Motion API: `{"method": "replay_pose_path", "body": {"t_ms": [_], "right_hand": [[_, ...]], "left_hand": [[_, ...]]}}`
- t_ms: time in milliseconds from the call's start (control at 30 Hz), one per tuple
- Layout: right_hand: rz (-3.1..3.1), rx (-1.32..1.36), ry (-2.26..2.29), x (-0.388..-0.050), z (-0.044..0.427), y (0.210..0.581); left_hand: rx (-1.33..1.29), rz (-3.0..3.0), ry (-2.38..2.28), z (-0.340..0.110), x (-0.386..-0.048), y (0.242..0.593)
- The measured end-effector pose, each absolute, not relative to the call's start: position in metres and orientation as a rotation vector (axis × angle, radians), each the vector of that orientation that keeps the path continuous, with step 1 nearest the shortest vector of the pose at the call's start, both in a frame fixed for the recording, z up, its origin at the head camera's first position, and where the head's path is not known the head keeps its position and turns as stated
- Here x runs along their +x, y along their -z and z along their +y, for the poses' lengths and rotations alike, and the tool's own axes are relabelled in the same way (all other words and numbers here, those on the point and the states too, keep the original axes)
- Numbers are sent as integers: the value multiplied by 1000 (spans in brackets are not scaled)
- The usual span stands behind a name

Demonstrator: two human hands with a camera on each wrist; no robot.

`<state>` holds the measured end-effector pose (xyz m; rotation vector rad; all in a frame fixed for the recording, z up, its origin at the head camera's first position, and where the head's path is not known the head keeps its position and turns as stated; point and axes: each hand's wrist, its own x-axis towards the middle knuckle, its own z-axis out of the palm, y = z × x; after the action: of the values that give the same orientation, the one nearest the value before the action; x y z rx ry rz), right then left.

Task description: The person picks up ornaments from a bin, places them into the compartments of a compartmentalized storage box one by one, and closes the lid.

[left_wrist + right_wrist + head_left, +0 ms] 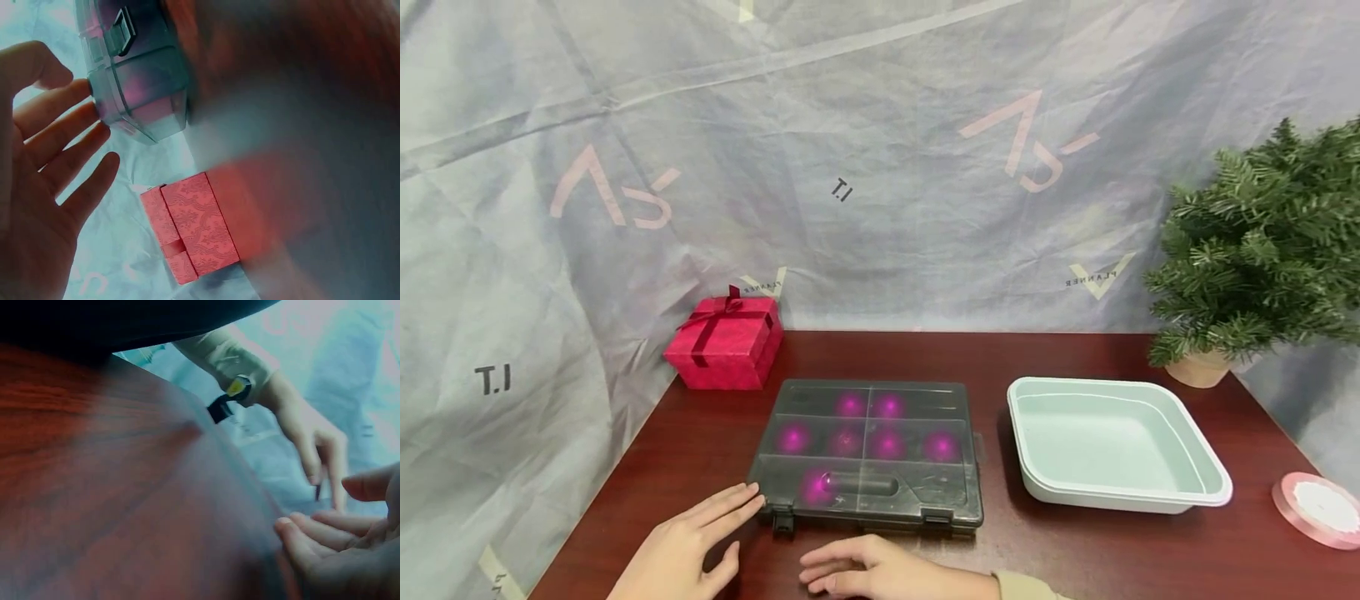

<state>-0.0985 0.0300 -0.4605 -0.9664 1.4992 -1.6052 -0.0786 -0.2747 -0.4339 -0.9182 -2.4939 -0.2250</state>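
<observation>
A dark see-through plastic compartment case lies flat on the table with its lid down. Several magenta spots show through the lid; what they are is unclear. At its front left corner, the fingertips of my left hand touch or nearly touch the side, fingers fairly straight. The left front latch hangs down, while the right front latch sits against the case. Just in front of the case my right hand is held with loosely bent fingers and nothing in it. In the left wrist view the left hand is spread beside the case.
Right of the case stands a pale green tray. A pink ribbon roll lies at the right edge. Behind are a red gift box at left and a potted artificial fir at right, before a grey cloth backdrop.
</observation>
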Motion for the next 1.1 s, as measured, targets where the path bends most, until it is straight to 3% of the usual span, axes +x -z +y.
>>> {"method": "replay_pose_path", "body": {"t_ms": [200, 333, 967, 1100], "right_hand": [[1160, -428, 1816, -97, 2, 478], [966, -294, 1952, -100, -12, 485], [1046, -371, 2026, -97, -23, 482], [1178, -489, 2006, -97, -22, 478]], "left_hand": [[-909, -2502, 253, -275, -77, 437], [-900, -2511, 271, -275, -77, 441], [-865, -2488, 277, -275, -75, 445], [-853, -2489, 288, -275, -74, 449]]}}
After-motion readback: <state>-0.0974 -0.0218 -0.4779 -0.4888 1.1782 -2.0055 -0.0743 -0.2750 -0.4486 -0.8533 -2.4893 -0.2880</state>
